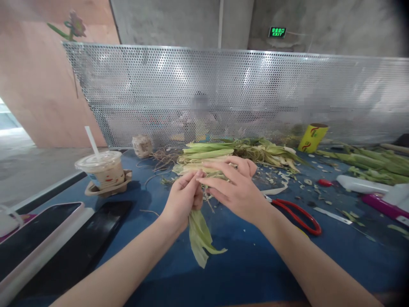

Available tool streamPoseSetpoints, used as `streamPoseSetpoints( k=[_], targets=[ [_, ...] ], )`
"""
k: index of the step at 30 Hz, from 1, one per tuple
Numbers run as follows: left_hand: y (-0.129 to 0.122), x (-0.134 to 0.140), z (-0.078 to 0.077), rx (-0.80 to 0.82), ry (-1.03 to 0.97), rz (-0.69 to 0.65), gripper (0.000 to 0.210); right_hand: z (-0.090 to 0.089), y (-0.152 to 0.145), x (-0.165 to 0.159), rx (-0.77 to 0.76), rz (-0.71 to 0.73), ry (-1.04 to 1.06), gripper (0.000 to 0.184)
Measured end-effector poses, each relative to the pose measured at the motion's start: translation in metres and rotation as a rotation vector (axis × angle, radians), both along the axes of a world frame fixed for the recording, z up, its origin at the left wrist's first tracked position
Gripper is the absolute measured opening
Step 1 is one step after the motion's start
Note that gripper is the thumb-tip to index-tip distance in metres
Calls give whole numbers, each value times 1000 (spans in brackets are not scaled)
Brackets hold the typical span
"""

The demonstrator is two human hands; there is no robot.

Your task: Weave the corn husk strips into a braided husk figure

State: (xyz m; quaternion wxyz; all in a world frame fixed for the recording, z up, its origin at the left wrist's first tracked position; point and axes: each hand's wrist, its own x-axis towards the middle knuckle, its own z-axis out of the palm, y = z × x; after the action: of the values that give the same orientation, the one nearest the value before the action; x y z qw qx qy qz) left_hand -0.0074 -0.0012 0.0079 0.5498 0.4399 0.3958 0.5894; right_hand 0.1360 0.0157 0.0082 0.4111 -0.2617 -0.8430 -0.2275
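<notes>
My left hand (183,198) is closed in a pinch around a corn husk (201,238). The husk's pale green, split end hangs below the fist over the blue table (252,273), while its upper part is hidden inside the fingers. My right hand (236,187) is just to the right with its fingers stretched and apart, one fingertip at the left thumb. Nothing shows clearly between the right fingers. Behind both hands lies a pile of corn husks (207,151), partly covered by them. Red-handled scissors (297,213) lie beyond my right forearm.
At left are an iced drink (104,172) in a cardboard holder, a black phone (92,238) and loose twine (162,158). Rightward lie a yellow roll (313,137), a blade (334,215), a white tool (364,184) and green husks (377,160). A perforated metal screen (223,94) stands behind.
</notes>
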Motion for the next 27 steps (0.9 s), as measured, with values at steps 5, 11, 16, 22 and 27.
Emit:
streamPoseSetpoints(
  k=[5,11,16,22,27],
  targets=[
    [-5,3,-2,-38,-24,-100,23,-2,-2,4,211,44,20,13],
    [-8,1,4,-48,-78,-132,21,5,-5,6,99,173,5,17],
    [-8,0,5,-22,-57,-87,21,7,-4,5,-101,247,5,18],
    [-10,0,4,27,-19,38,20,5,-4,-1,-298,255,-1,17],
    [-12,0,4,45,-16,68,22,7,-6,-3,-317,277,40,15]
  ],
)
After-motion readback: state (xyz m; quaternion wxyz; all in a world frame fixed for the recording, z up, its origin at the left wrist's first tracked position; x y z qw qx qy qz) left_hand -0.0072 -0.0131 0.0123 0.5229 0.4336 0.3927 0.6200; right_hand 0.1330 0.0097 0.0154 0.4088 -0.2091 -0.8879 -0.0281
